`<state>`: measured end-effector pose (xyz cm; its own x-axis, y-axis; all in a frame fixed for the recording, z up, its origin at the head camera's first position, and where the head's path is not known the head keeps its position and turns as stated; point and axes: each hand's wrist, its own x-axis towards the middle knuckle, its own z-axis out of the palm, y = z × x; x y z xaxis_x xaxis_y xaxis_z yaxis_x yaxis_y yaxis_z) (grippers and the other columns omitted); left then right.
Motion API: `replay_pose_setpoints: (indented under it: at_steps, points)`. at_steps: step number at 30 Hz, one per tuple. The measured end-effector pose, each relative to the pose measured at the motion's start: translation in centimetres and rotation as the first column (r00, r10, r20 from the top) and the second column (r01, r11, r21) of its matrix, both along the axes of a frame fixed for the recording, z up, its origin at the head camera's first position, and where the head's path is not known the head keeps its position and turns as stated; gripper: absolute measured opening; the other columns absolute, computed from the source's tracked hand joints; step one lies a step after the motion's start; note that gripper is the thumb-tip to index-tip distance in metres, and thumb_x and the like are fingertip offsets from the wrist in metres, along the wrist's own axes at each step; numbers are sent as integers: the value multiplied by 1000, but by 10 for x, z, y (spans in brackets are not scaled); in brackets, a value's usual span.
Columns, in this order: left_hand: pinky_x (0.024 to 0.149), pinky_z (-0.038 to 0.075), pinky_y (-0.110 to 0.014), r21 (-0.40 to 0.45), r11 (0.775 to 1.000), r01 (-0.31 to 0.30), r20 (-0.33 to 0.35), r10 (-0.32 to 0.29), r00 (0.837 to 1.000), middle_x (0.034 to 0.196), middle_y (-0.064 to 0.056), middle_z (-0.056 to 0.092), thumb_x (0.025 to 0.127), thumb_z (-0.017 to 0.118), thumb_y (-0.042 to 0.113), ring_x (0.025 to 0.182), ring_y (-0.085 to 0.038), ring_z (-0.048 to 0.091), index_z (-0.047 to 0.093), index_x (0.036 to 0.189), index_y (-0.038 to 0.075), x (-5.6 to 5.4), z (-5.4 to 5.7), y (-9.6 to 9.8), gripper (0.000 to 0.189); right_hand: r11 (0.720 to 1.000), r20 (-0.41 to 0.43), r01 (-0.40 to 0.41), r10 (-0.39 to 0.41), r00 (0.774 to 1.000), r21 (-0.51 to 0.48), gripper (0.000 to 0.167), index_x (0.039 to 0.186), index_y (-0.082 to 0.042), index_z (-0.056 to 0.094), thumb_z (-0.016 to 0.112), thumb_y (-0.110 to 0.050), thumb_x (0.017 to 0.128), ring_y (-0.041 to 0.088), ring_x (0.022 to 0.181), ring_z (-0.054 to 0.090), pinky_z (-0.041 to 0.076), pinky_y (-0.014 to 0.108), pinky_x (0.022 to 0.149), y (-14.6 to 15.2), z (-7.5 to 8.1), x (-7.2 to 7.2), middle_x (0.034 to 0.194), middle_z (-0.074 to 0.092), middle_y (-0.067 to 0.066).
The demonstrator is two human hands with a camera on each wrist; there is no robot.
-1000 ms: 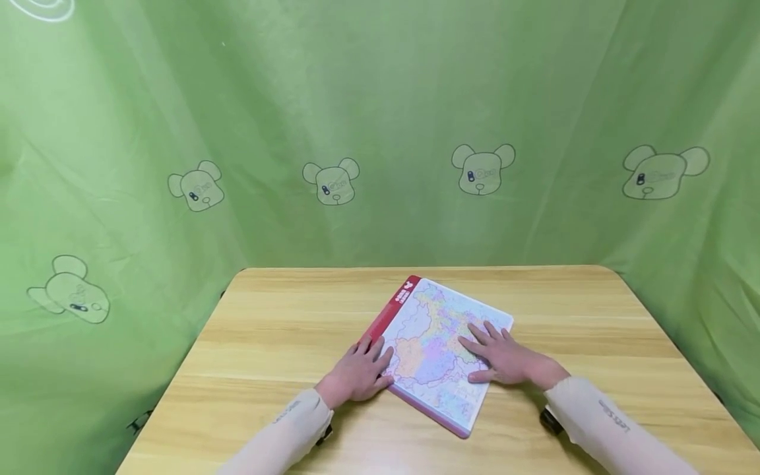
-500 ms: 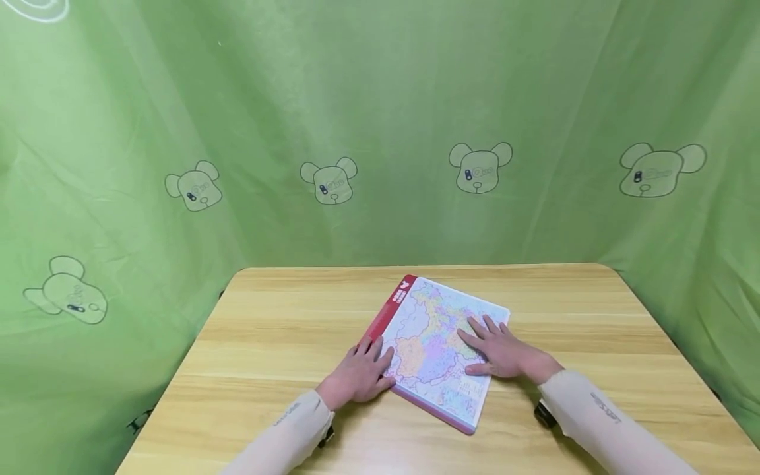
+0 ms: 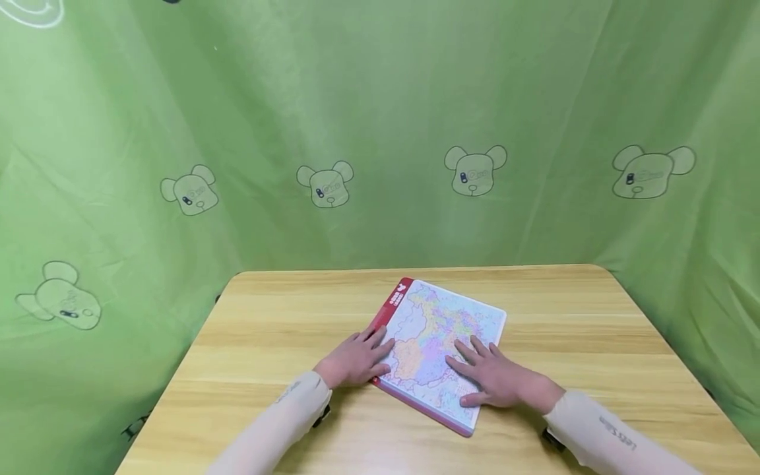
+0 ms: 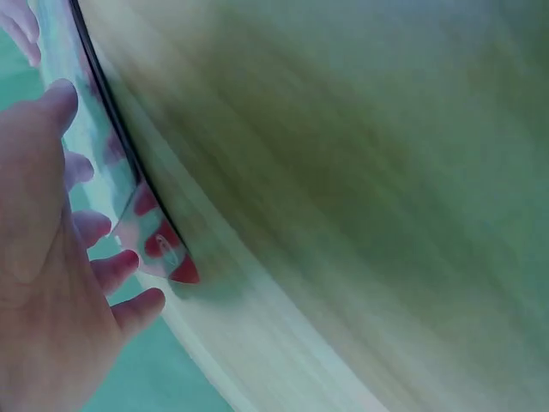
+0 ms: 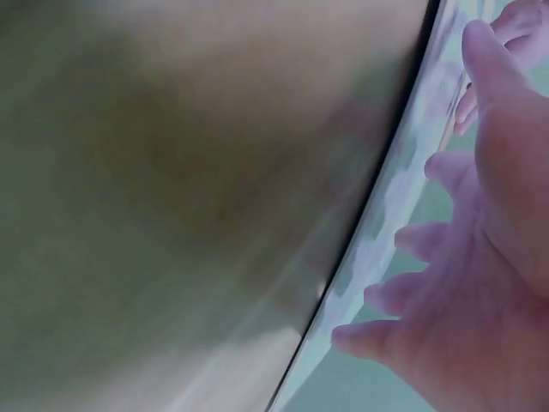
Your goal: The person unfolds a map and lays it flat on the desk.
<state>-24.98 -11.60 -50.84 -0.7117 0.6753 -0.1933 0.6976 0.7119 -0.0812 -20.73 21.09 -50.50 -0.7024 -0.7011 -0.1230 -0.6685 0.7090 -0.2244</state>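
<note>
A rectangular board printed with a pastel map [image 3: 426, 356] lies turned at an angle on the wooden table, a red title band [image 3: 388, 307] along its far-left side. My left hand [image 3: 356, 358] rests over the lower part of that band, fingers spread and straight across the map's edge. Lower on the right side, my right hand [image 3: 501, 379] lies on the map with its fingers fanned out. In the left wrist view, the board's red corner [image 4: 167, 249] shows beyond the fingertips. The right wrist view has the pale board edge [image 5: 386, 206] alongside the extended fingers.
The wooden table [image 3: 267, 310] has rounded far corners. Behind it and at both sides hangs a green curtain [image 3: 392, 86] with bear-head drawings. Cream sleeves [image 3: 279, 422] cover both forearms, and a dark band shows at each wrist.
My right hand has slid toward the near right side of the map. The left hand has shifted slightly up along the red band. The board stays nearly in place.
</note>
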Motion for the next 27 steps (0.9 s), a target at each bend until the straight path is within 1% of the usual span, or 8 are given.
replay_pose_setpoints:
  at_steps: [2, 5, 10, 16, 23, 27]
  points:
    - [109, 29, -46, -5, 1000, 3, 7, -3, 1000, 157, -9, 16, 98, 31, 55, 142, -31, 14, 24, 152, 22, 0, 1, -1, 63, 1000, 10, -8, 7, 1000, 12, 80, 147, -9, 35, 48, -62, 88, 57, 133, 12, 17, 74, 97, -1, -1, 2, 151, 17, 28]
    - [109, 29, -44, -11, 1000, 5, 11, -5, 1000, 157, -9, 16, 99, 31, 54, 142, -32, 14, 24, 151, 22, 2, 1, -1, 62, 1000, 4, -17, 17, 1000, 19, 79, 147, -9, 35, 48, -61, 89, 57, 132, 13, 19, 75, 97, 0, -1, 2, 151, 18, 28]
    - [111, 27, -42, -34, 999, -3, 21, 4, 1000, 157, -9, 14, 98, 30, 56, 142, -32, 11, 21, 152, 24, 7, -2, 1, 63, 999, -27, -48, 48, 998, -12, 74, 145, -8, 38, 49, -57, 91, 59, 131, 15, 20, 75, 96, 5, -2, -1, 149, 22, 29]
    - [110, 28, -43, -42, 999, -27, 29, 29, 999, 157, -8, 14, 97, 30, 59, 142, -32, 12, 20, 152, 26, 16, -4, 1, 65, 998, -46, -69, 69, 997, -8, 73, 145, -7, 38, 48, -56, 92, 57, 131, 16, 21, 72, 99, 11, -3, -8, 149, 22, 29]
    - [110, 27, -44, -36, 998, -60, 41, 61, 997, 157, -9, 16, 95, 34, 60, 142, -33, 14, 21, 152, 25, 26, -3, 4, 68, 997, -54, -80, 79, 995, -23, 69, 144, -5, 39, 47, -52, 94, 57, 131, 17, 22, 71, 99, 11, -1, -10, 148, 23, 30]
    - [110, 28, -44, -31, 997, -69, 25, 70, 997, 156, -9, 19, 95, 35, 60, 141, -34, 16, 23, 152, 25, 30, -2, 5, 68, 997, -64, -74, 72, 995, -27, 66, 144, -6, 39, 48, -49, 95, 57, 131, 17, 21, 70, 100, 11, 1, -13, 148, 23, 29]
